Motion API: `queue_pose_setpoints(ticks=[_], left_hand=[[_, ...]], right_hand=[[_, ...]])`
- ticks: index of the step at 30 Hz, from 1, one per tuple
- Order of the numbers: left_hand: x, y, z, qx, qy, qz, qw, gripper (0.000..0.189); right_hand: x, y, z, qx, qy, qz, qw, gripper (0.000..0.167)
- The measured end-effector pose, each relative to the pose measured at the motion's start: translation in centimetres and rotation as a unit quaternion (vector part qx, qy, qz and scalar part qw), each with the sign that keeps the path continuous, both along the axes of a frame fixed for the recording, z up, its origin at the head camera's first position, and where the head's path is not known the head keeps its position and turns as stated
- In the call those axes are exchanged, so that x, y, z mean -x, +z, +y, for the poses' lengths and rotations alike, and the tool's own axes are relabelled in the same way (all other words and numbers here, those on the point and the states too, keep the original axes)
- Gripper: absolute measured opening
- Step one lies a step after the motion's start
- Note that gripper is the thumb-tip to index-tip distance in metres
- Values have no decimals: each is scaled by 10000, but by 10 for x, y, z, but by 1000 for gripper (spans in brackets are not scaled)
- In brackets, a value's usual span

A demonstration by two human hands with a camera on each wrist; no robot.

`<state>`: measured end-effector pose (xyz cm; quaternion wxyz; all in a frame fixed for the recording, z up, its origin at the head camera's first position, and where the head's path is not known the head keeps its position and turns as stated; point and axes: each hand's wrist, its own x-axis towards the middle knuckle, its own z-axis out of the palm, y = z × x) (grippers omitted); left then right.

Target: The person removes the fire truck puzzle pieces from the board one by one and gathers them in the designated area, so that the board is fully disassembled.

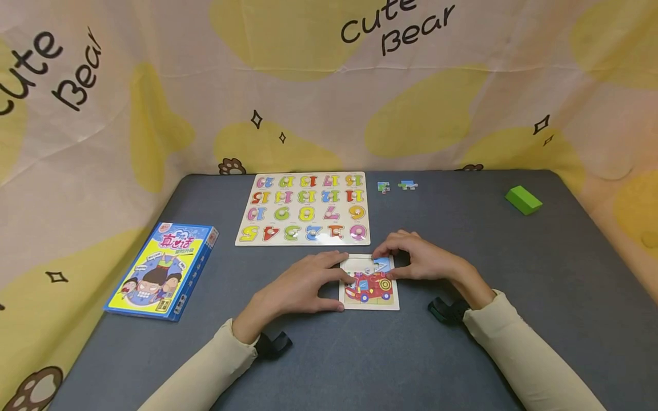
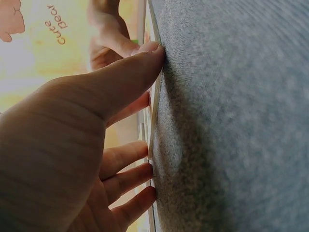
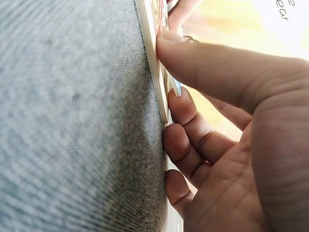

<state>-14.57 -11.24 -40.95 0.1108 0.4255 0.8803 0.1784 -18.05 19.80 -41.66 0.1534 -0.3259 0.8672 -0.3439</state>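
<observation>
Here, low in the centre of the frame, a small square wooden puzzle tray with a red vehicle picture (image 1: 370, 306) lay on the dark grey cloth-topped table (image 1: 319, 371). The left hand (image 1: 303, 282) was on its left side, fingers extended and touching it, not clenched. And the right hand (image 1: 424, 257), curled at the upper right corner, had a small blue puzzle piece (image 1: 381, 264) between thumb and index finger!

The head view gave the layout, but the right wrist view showed what it couldn't: that piece tipped up from the tray, index fingertip at its edge, thumb on the tray. The left wrist view caught the left thumb against the tray's thin edge, the picture face hidden.

Now the writing: "Cute Bear" twice across the cream-and-yellow cloth backdrop (image 1: 319, 103), and sideways in the left wrist view; the right wrist view got only a fragment. The blue-and-yellow cardboard box (image 1: 161, 271), far left, read "真心话" in pink. Upper centre, a white board of colourful numbers (image 1: 302, 242) showed its digits upside down, 20 top left, 0 bottom right.
</observation>
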Motion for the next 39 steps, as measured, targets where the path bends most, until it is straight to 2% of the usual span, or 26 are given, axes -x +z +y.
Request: queue_pose_setpoints(ticks=[11, 18, 25, 29, 39], left_hand=[[0, 1, 0, -9, -10, -47, 10000, 51], [-1, 3, 0, 3, 0, -95, 10000, 52], [-2, 3, 0, 31, -6, -66, 10000, 54], [-3, 3, 0, 19, 5, -66, 10000, 53], [-4, 3, 0, 16, 13, -42, 10000, 52]], right_hand=[[0, 1, 1, -7, 35, 161, 9999, 41], [1, 1, 2, -32, -55, 99, 9999, 42], [5, 0, 11, 303, -150, 166, 9993, 40], [9, -1, 22, 459, -408, 194, 9979, 38], [20, -8, 53, 415, -1259, 368, 9905, 36]])
